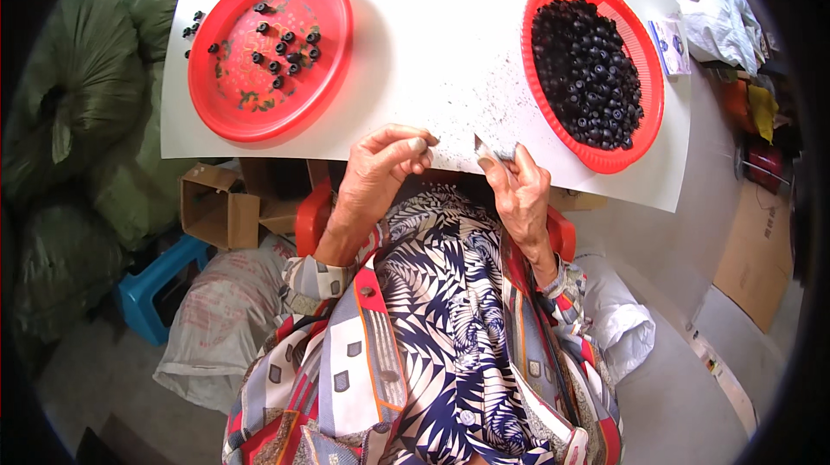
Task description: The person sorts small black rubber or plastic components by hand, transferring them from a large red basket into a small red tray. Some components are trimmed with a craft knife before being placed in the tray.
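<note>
My left hand is over the table's near edge, thumb and fingertips pinched together. What sits between them, if anything, is too small to make out. Close to its right, my right hand grips a small pointed blade whose tip sticks out past the thumb, toward the table. The two hands are apart. Ahead on the left lies a round red tray with several small black ring-shaped parts spread on it. To the right stands a red basket heaped with the same kind of black parts.
Black crumbs are scattered over the white table between tray and basket. More black pieces lie left of the tray. Green sacks are piled at the left, near a cardboard box and a blue stool. Whitish sacks flank my seat.
</note>
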A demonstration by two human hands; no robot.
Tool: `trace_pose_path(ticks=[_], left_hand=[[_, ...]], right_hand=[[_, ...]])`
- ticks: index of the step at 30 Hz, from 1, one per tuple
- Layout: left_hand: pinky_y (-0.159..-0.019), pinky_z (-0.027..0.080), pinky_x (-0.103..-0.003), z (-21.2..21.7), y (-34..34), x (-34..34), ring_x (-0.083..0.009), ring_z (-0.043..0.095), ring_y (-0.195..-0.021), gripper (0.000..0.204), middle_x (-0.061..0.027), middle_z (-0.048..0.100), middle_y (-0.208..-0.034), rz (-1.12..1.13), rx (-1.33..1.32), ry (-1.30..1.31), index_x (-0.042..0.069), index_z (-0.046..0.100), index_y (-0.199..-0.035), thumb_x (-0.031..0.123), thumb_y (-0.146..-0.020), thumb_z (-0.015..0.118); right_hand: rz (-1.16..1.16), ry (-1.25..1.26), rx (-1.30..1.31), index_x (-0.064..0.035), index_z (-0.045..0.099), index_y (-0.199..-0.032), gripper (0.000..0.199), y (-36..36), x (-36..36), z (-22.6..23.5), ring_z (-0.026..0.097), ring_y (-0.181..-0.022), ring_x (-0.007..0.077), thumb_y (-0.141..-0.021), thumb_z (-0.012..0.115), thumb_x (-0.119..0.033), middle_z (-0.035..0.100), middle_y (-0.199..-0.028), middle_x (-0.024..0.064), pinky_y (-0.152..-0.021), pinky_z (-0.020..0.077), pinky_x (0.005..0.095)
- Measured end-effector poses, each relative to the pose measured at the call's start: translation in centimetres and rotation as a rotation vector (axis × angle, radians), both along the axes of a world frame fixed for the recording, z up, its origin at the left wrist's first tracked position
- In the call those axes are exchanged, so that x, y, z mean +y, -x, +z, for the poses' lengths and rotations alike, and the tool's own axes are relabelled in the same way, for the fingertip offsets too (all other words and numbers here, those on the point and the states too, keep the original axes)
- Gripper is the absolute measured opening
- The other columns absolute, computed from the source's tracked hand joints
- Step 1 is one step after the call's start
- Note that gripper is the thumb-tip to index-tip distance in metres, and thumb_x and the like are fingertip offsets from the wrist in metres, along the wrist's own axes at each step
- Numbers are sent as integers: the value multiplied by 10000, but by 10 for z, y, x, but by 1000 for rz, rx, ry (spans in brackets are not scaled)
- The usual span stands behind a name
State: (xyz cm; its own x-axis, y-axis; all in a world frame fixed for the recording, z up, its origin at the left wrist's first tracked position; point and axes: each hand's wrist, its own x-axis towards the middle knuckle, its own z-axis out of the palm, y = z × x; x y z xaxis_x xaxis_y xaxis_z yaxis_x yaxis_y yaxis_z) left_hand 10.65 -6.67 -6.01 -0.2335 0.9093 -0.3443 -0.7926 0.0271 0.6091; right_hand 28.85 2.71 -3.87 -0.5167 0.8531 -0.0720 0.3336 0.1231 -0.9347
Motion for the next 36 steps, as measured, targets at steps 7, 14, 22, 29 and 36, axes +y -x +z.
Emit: trace_pose_path(ticks=[7, 14, 22, 29, 36], left_hand=[[-732, 479, -249, 24, 21, 18, -142, 594, -797, 170, -106, 637, -993, 144, 522, 39, -52, 629, -1017, 47, -912, 540], [-632, 473, -247, 28, 92, 19, -105, 576, -713, 152, -27, 627, -819, 472, 1431, 348, 22, 685, -944, 18, -793, 678], [-689, 519, -261, 36, 86, 52, -135, 618, -751, 155, -65, 644, -851, 484, 1704, 426, 5, 684, -924, 13, -769, 682], [-697, 507, -273, 92, -32, 131, -169, 644, -809, 151, -89, 660, -889, -256, 1584, -273, -7, 668, -904, -13, -754, 687], [-701, 497, -363, 78, -70, 174, -279, 602, -841, 233, -104, 607, -884, -521, 1828, -514, 7, 642, -903, -15, -678, 698]], right_hand=[[-44, 3, -82, 7, 392, -696, 371, -21, -2, -13, 361, -496, 110, -865, 637, -213, 443, -510, 97, -434, 338, 299], [233, -640, -176, -46, 620, -924, 107, -30, 8, -24, 533, -485, 237, -832, 637, -98, 491, -697, 105, -425, 413, 339], [14, -197, -103, -14, 546, -802, 255, -24, 11, -22, 556, -514, 337, -851, 654, -240, 516, -599, 148, -475, 428, 413], [21, -169, -112, -11, 488, -767, 393, -26, 13, -19, 556, -540, 374, -866, 619, -367, 518, -533, 178, -500, 399, 450], [117, -563, -114, -26, 608, -854, 333, -19, 11, -30, 563, -567, 370, -879, 602, -358, 536, -600, 180, -504, 407, 447]])
